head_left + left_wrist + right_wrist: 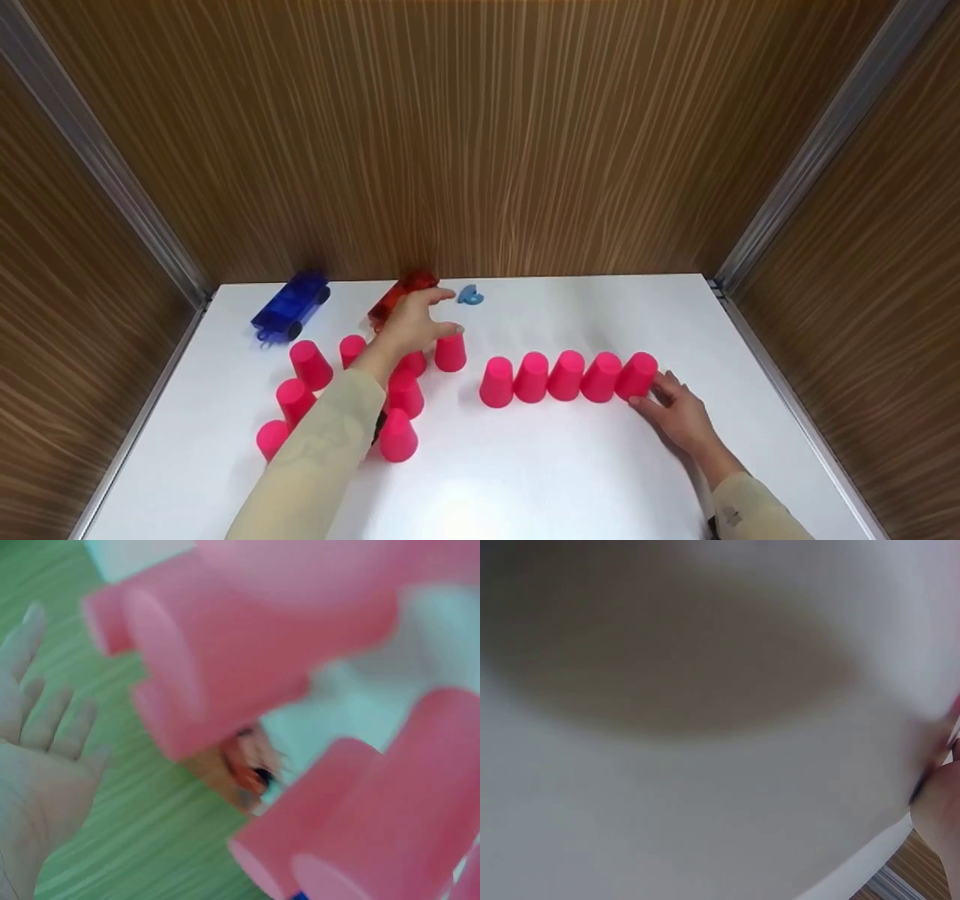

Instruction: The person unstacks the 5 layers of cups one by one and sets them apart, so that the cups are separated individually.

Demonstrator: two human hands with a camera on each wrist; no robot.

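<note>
Five upside-down pink cups (565, 376) stand side by side in a row on the white table. My right hand (684, 420) holds the cup at the right end (637, 375) low down, thumb in front and fingers behind. My left hand (411, 324) reaches over the second group, thumb and fingers spread apart. Its thumb tip is at the top of a pink cup (451, 354); touching or just above, I cannot tell. In the left wrist view the palm (45, 787) and fingers hold nothing. The left forearm hides part of the cups beneath it.
More upside-down pink cups (311, 364) stand around the left forearm. Behind them are a blue toy car (292, 306), a red toy car (390, 300) partly behind the left hand, and a small light-blue piece (470, 295). Wood-grain walls (480, 142) enclose the table.
</note>
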